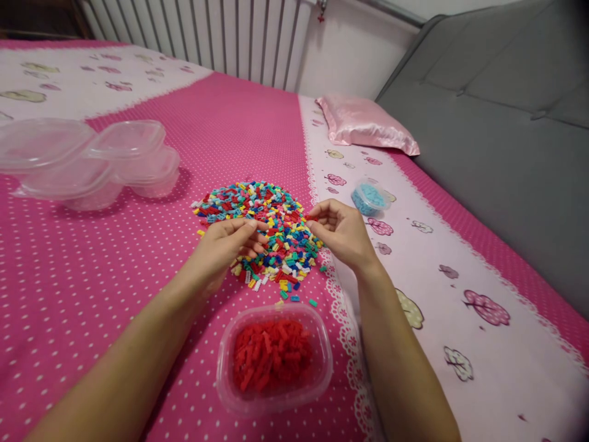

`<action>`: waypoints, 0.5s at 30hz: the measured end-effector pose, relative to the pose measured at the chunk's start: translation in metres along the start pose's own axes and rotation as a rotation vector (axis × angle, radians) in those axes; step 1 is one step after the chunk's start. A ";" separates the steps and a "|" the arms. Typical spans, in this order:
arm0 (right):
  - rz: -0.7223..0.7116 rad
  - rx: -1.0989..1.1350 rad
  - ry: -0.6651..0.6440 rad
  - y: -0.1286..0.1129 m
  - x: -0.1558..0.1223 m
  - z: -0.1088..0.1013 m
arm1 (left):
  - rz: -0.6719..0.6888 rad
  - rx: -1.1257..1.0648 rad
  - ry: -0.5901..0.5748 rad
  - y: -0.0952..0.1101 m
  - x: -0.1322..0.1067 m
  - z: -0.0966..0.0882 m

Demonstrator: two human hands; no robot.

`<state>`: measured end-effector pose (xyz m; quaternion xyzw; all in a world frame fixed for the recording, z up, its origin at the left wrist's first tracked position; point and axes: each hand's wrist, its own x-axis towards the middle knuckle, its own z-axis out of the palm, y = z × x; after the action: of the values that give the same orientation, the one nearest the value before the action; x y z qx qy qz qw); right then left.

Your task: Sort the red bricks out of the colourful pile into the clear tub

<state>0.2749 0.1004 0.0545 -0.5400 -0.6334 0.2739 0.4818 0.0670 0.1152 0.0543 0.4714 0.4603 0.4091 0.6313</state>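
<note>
A heap of small mixed-colour building bricks (276, 205) lies spread on the pink dotted bedspread. My left hand (234, 238) is over the heap's left side, its fingers apart and partly curled, with nothing visible in them. At the right side of the heap, my right hand (338, 230) pinches a small red brick (311, 217) between thumb and fingertips. Closer to me, below the heap, stands an open clear plastic container (322, 374) holding many red bricks (271, 353).
Light-blue bricks fill a small clear container (369, 197) to the right. Several stacked clear containers (129, 144) with lids stand at the left. Farther back are a pink pillow (368, 123), a grey headboard (497, 104) and a white radiator (207, 37).
</note>
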 end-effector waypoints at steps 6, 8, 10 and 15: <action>-0.091 0.083 -0.252 -0.036 -0.016 0.010 | -0.275 -0.283 -0.278 0.006 -0.010 0.012; -0.100 0.072 -0.341 -0.042 -0.019 0.014 | -0.351 -0.358 -0.359 0.008 -0.012 0.012; -0.102 0.080 -0.383 -0.043 -0.020 0.016 | -0.394 -0.424 -0.406 0.010 -0.012 0.011; -0.085 0.050 -0.184 -0.031 -0.013 0.013 | -0.351 -0.330 -0.254 0.012 -0.009 0.003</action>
<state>0.2500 0.0825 0.0723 -0.4731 -0.6902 0.3174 0.4462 0.0662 0.1087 0.0683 0.3226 0.3789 0.3005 0.8136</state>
